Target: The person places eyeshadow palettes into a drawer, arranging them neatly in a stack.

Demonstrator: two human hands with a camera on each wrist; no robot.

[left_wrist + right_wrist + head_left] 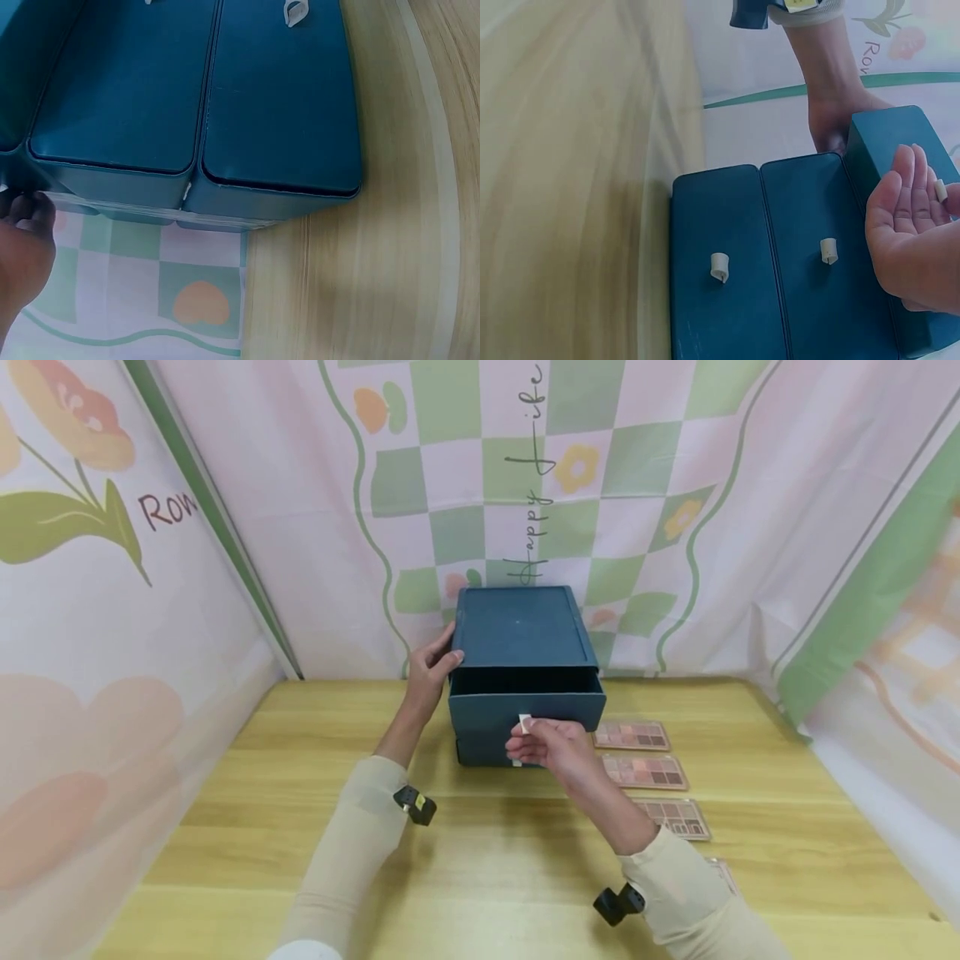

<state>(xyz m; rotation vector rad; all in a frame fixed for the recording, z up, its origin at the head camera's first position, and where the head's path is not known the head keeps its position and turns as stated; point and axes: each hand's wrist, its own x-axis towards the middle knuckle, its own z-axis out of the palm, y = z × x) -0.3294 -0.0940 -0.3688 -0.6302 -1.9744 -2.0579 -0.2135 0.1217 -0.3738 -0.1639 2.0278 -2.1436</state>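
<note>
A dark teal drawer cabinet (517,627) stands on the table, with its top drawer (480,710) partly pulled out. The right hand (558,752) pinches the small white pull tab (525,723) on that drawer's front between thumb and fingers. Against the cabinet's left side rests the left hand (431,672), its thumb by the upper front corner. In the right wrist view, the two lower drawers (727,210) are closed, each with a white tab (719,266). The left wrist view shows part of the left hand (26,255) beside the cabinet. The drawer's inside is dark.
Several eyeshadow palettes (645,772) lie in a column right of the cabinet, partly covered by the right arm. The wooden table (300,793) extends around them. A printed curtain (517,468) hangs behind, and more fabric (97,693) hangs at the sides.
</note>
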